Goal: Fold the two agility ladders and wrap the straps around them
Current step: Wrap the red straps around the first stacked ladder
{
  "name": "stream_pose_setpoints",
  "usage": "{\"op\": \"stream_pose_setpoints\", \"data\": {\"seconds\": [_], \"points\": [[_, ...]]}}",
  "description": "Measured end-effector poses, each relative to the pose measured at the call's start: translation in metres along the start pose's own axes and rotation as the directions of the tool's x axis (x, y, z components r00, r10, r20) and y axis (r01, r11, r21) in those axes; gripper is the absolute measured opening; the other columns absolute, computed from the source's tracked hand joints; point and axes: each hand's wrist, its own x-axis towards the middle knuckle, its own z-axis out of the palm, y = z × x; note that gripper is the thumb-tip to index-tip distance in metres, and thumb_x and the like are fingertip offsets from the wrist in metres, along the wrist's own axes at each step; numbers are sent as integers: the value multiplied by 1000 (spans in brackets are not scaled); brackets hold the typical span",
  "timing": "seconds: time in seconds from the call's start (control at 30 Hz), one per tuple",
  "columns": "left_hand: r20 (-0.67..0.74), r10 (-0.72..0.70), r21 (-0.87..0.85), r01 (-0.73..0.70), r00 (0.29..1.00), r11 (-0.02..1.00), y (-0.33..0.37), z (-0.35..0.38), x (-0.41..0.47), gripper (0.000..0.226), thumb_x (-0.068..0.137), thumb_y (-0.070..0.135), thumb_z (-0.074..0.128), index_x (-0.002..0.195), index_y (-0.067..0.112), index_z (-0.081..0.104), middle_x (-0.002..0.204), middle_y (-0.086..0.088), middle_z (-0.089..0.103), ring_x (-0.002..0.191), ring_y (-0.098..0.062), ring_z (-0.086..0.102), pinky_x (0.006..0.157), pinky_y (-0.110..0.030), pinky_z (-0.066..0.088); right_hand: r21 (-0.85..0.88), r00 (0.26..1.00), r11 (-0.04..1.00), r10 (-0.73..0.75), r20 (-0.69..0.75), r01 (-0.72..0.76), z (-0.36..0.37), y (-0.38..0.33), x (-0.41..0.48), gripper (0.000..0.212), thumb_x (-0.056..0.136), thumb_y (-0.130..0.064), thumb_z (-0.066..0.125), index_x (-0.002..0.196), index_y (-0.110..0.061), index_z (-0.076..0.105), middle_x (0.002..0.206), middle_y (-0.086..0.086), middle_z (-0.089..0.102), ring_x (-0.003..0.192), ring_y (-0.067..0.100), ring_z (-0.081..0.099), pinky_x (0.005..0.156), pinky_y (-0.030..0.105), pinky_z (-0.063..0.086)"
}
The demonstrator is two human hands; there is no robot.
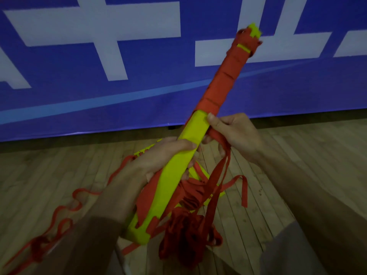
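Below the blue banner (139, 100), above the wooden floor (59, 165), the folded yellow ladder (174, 171) slants from lower centre to upper right. The left hand (164, 153) clasps its middle; the right hand (232, 132) pinches the red strap (220, 169). Slack there could loosen the wraps.

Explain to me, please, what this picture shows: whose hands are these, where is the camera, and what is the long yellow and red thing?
There is no machine here. A person works with bare hands, and one camera worn on the head looks down at them. The left hand grips a folded ladder, a stack of flat yellow rungs held slanting upward. Its red strap is already wound round the far half. The right hand pinches the strap against the stack, where the winding ends. More strap hangs in a tangle and trails on the wooden floor. Behind it is a blue banner.
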Motion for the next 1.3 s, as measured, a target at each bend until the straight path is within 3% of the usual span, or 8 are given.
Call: {"op": "stream_pose_setpoints", "data": {"seconds": [0.2, 0.5, 0.63, 0.77, 0.9, 1.03, 1.23, 1.3], "points": [[-407, 175, 495, 56, 897, 867, -16, 4, 10, 7, 82, 24, 65, 76, 23, 67, 71, -6, 70, 58, -19, 67, 53, -25, 53, -104, 996, 991, 78, -30, -81, 15, 8, 6, 62, 92, -56, 54, 81, 3, 72, 75, 14, 75, 45, 28, 64, 48, 33, 53], [-350, 374, 840, 111, 859, 531, -31, 22, 10, 75, 79, 56, 68, 134, 17, 35, 133, -3, 51, 120, -25, 53, 84, -34, 44, 4, 957, 987, 156, -244, -159, 31, 8, 4, 52, 77, -52, 76, 77, 0, 72, 63, 19, 66, 39, 21, 56, 47, 31, 46], [-234, 386, 759, -80, 892, 646, -27, 21, 8, 52, 86, 69, 45, 117, 29, 54, 113, 3, 63, 109, -16, 59, 85, -32, 47, -8, 969, 985, 167, -182, -172, 13, 7, 7, 36, 86, -37, 71, 70, -5, 69, 51, 14, 55, 34, 15, 44, 43, 27, 36], [-519, 472, 469, -224, 713, 855, -7, 4, 9, 46, 94, 52, 44, 68, 24, 70, 73, 2, 72, 74, -16, 66, 79, -37, 50, 59, 984, 992, 98, 149, -108, -7, 5, 2, 34, 82, -35, 66, 74, -3, 61, 53, 9, 51, 35, 11, 37, 38, 21, 32], [-562, 313, -60, -415, 766, 908, 10, -4, 12, 24, 89, 34, 64, 94, 11, 63, 94, -13, 64, 91, -25, 59, 86, -44, 48, 175, 888, 978, 19, 460, -112, 5, 2, -10, 36, 81, -36, 70, 85, -2, 60, 55, 1, 54, 33, 4, 37, 33, 15, 30], [-307, 332, -603, -452, 892, 658, 19, -11, -1, 47, 81, 26, 61, 122, 4, 55, 109, -15, 66, 104, -27, 60, 94, -38, 49, 220, 767, 964, -30, 641, -147, 27, 2, -15, 46, 74, -47, 78, 82, -5, 59, 54, -3, 56, 31, 4, 37, 34, 13, 31], [-273, 252, -541, -365, 928, 758, 16, -12, -4, 24, 87, 9, 51, 110, 10, 57, 67, -3, 57, 51, -13, 53, 54, -24, 51, -122, 779, 992, 108, 618, -41, 53, 5, -13, 57, 79, -45, 76, 93, 9, 65, 78, 34, 67, 53, 40, 63, 53, 43, 54], [-357, 173, -462, -334, 918, 821, 12, -15, 2, 15, 89, 5, 53, 103, 10, 58, 62, -4, 51, 46, -14, 47, 50, -24, 46, -304, 806, 952, 167, 568, 18, 55, 4, -13, 58, 82, -45, 73, 84, 12, 66, 68, 25, 70, 47, 26, 64, 53, 30, 51]]}}
